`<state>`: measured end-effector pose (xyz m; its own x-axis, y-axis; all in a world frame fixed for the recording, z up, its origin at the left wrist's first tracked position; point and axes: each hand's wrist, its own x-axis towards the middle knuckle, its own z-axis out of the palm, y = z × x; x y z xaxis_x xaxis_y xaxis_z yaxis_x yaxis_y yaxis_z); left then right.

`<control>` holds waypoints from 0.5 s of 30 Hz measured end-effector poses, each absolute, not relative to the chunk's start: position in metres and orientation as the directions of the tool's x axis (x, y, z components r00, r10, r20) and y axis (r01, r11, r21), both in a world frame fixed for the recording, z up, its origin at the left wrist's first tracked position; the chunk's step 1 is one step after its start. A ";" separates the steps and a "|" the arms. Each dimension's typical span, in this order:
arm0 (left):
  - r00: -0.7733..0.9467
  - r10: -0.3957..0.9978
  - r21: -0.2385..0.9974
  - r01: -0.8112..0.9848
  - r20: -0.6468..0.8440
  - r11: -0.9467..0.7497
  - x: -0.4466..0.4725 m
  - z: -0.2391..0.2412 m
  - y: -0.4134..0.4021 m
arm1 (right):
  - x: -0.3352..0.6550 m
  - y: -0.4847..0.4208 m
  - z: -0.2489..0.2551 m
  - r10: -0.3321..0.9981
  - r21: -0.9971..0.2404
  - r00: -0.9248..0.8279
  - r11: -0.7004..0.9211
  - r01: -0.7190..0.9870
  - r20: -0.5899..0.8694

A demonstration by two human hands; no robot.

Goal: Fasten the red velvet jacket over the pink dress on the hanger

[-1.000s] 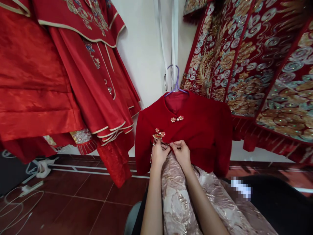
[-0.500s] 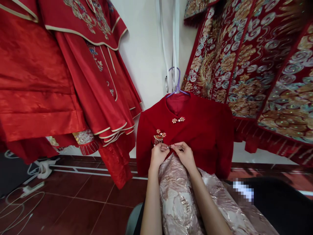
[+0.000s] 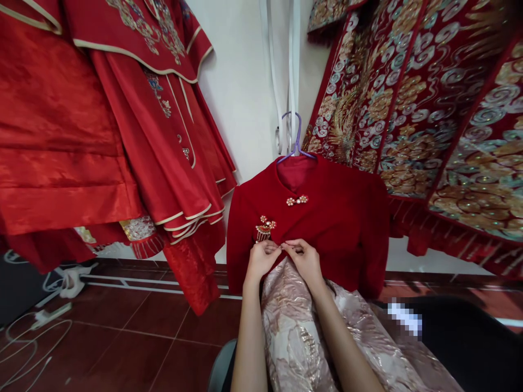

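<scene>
A red velvet jacket (image 3: 335, 218) hangs on a purple hanger (image 3: 299, 139) in front of me. My left hand (image 3: 262, 258) is closed in a pinch at the jacket's lower front edge, just below a beaded fan-shaped brooch (image 3: 263, 227). My right hand (image 3: 303, 261) pinches at the same spot, its fingertips meeting those of the left. Between them is a small gold fastener, now mostly hidden by the fingers. Higher up, a flower-shaped clasp (image 3: 297, 201) joins the jacket below the neckline. Pale pink brocade fabric (image 3: 294, 337) shows under my wrists.
Red garments (image 3: 151, 136) with light piping hang on the left, and an embroidered red garment (image 3: 408, 109) on the right. White cables and a power strip (image 3: 51, 316) lie on the tiled floor (image 3: 122, 354). A black surface (image 3: 461, 337) is at lower right.
My fingertips have drawn together, covering the small gold fastener that showed between them before. My right hand has shifted slightly left. The jacket hangs as before.
</scene>
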<state>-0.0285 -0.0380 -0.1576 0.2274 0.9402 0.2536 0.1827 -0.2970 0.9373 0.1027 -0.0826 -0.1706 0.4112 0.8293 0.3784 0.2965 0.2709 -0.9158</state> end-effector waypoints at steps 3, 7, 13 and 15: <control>0.213 0.949 0.944 0.187 0.232 -0.273 -0.030 -0.158 -0.037 | 0.106 -0.082 -0.172 0.836 -0.916 0.396 0.277 0.290 0.378; 0.210 0.956 0.948 0.201 0.206 -0.248 -0.030 -0.158 -0.037 | 0.108 -0.081 -0.173 0.850 -0.909 0.353 0.296 0.293 0.391; 0.207 0.960 0.938 0.252 0.189 -0.239 -0.032 -0.155 -0.039 | 0.106 -0.083 -0.171 0.845 -0.907 0.366 0.286 0.309 0.391; 0.201 0.963 0.939 0.255 0.181 -0.230 -0.032 -0.155 -0.039 | 0.104 -0.083 -0.171 0.835 -0.903 0.377 0.290 0.318 0.401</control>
